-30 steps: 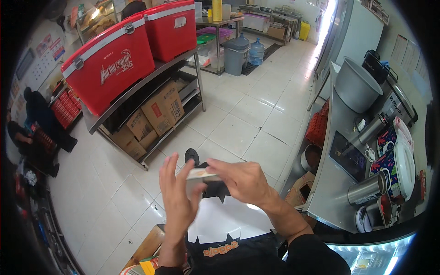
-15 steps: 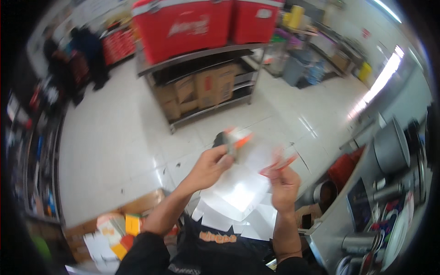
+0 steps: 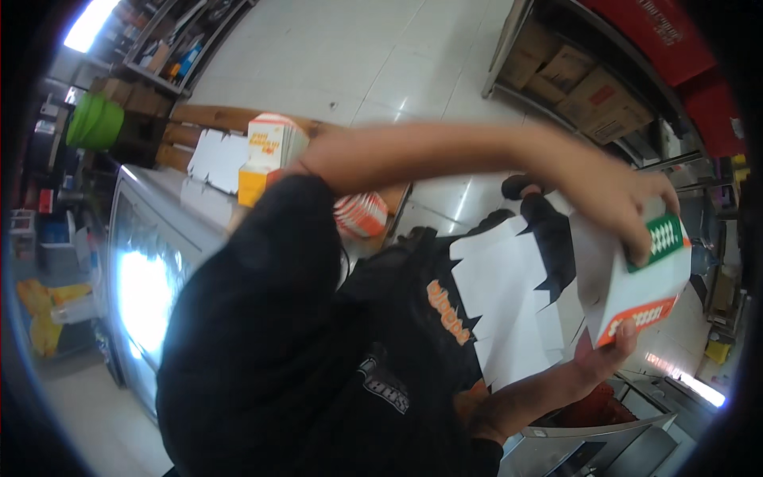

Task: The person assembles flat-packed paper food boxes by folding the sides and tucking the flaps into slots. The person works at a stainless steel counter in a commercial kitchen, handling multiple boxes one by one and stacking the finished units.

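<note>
Between my hands is a white folding carton [image 3: 636, 290] with a green band on one edge and an orange band on the other. My left hand [image 3: 628, 211], slightly blurred, reaches across and grips the green edge, thumb on its face. At the orange edge, my right hand [image 3: 616, 346] pinches the carton from below. Flat white cardboard blanks [image 3: 505, 298] with notched edges lie on my lap, over the dark apron [image 3: 429, 318]. The carton's far side is hidden.
A wooden bench [image 3: 203, 115] at left carries a folded white-and-orange carton [image 3: 274, 139], a yellow box [image 3: 254, 187] and flat white pieces [image 3: 218, 159]. Red-striped cartons [image 3: 362, 215] are stacked beside it. A glass-topped chest [image 3: 151, 270] stands near left; a metal shelf holds brown boxes [image 3: 600, 95].
My view has swung to the left. Both hands now grip one carton, held open at the right; before, my hands were apart, each holding part of a blurred orange-and-white piece.
</note>
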